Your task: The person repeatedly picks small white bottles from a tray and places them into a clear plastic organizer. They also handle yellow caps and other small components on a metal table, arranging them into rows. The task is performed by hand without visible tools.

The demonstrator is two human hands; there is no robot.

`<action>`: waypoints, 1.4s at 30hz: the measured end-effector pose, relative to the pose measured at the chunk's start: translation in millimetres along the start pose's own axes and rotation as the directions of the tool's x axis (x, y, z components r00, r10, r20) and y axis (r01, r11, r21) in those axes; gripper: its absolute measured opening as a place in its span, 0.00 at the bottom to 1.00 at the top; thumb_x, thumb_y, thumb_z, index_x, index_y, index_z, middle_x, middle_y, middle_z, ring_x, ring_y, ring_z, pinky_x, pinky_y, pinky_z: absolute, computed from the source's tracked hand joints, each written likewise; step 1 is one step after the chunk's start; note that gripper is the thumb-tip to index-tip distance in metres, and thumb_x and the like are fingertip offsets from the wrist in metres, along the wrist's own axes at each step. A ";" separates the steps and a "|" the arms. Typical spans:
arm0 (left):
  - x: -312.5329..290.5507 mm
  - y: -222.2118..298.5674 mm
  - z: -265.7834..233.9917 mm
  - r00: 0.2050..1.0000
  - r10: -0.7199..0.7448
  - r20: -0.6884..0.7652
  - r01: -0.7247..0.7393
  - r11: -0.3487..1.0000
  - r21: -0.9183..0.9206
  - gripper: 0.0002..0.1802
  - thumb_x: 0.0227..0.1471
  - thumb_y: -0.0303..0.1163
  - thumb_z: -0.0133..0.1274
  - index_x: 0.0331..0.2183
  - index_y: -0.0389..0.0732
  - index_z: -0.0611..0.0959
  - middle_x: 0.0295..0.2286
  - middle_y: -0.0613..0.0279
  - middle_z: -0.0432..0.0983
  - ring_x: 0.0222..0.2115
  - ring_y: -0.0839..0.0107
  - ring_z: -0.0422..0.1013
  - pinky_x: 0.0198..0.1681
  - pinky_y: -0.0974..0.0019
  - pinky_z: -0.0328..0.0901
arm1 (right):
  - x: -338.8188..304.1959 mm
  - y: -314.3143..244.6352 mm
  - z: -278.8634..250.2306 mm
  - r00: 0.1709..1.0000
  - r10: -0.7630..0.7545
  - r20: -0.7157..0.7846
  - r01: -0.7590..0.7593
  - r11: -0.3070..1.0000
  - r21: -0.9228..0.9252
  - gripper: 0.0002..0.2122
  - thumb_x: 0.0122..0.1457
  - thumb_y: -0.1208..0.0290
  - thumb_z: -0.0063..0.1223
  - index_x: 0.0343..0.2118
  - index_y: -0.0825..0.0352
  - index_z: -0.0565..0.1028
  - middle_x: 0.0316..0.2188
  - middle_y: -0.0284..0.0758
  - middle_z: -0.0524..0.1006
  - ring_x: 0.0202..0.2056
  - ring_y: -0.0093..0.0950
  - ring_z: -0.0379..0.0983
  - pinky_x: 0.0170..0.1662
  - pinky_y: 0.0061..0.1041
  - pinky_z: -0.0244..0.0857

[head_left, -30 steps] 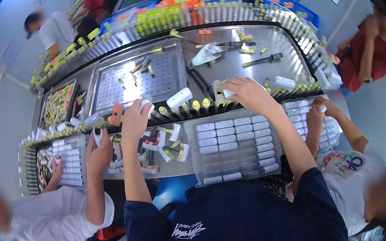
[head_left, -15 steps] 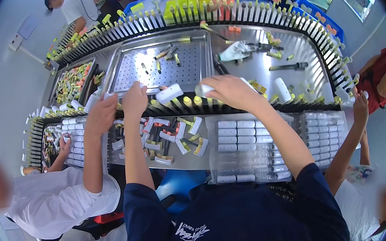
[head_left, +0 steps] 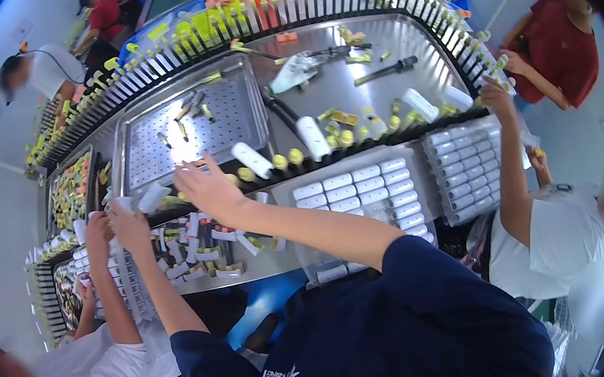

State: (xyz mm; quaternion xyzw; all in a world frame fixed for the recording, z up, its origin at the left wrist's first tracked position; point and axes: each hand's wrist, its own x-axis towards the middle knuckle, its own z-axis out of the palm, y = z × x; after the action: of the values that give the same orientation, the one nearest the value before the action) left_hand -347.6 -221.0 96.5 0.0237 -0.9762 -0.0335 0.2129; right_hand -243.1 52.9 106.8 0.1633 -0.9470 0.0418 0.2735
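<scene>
Casing (head_left: 252, 161) | white, tilted | near right hand (head_left: 207, 190), rightward side

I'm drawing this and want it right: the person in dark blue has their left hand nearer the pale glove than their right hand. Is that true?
Not quite: the head view shows the right hand nearer the pale glove than the left hand.

Your head-worn fisheye looks down and forward from above: your navy shirt (head_left: 406, 318) fills the near foreground, your left hand (head_left: 129, 227) and right hand (head_left: 207, 190) lie farther out, the metal worktable (head_left: 411, 38) beyond them.
</scene>
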 end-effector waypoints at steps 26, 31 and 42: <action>-309.3 272.7 24.0 0.435 0.873 0.221 -0.702 0.482 -0.524 0.21 0.53 0.28 0.61 0.50 0.38 0.80 0.45 0.53 0.75 0.51 0.52 0.72 0.55 0.51 0.67 | -367.5 185.9 -57.5 0.870 0.362 0.336 -0.389 0.921 0.017 0.12 0.60 0.71 0.56 0.47 0.62 0.79 0.46 0.34 0.78 0.52 0.36 0.74 0.60 0.43 0.66; -301.9 271.9 18.4 0.355 0.916 0.184 -0.787 0.399 -0.470 0.20 0.53 0.27 0.56 0.49 0.35 0.79 0.46 0.51 0.76 0.51 0.53 0.72 0.54 0.53 0.67 | -368.7 175.5 -46.4 0.868 0.408 0.284 -0.391 0.913 -0.116 0.12 0.60 0.70 0.56 0.47 0.63 0.78 0.45 0.36 0.78 0.51 0.36 0.75 0.60 0.47 0.66; -249.4 327.3 -96.0 0.545 0.824 0.158 -0.383 0.412 -0.827 0.25 0.62 0.33 0.58 0.58 0.36 0.75 0.47 0.45 0.75 0.45 0.43 0.77 0.46 0.45 0.72 | -348.2 183.0 -134.8 0.574 0.803 0.161 -0.748 0.433 0.503 0.15 0.75 0.68 0.47 0.55 0.75 0.72 0.46 0.53 0.76 0.49 0.55 0.75 0.55 0.44 0.70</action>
State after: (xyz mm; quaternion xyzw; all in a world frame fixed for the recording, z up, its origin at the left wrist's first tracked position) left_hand -91.4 115.1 105.1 -0.4456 -0.8284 -0.3277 -0.0890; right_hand 41.6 348.0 37.7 -0.2249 -0.8497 0.4247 0.2167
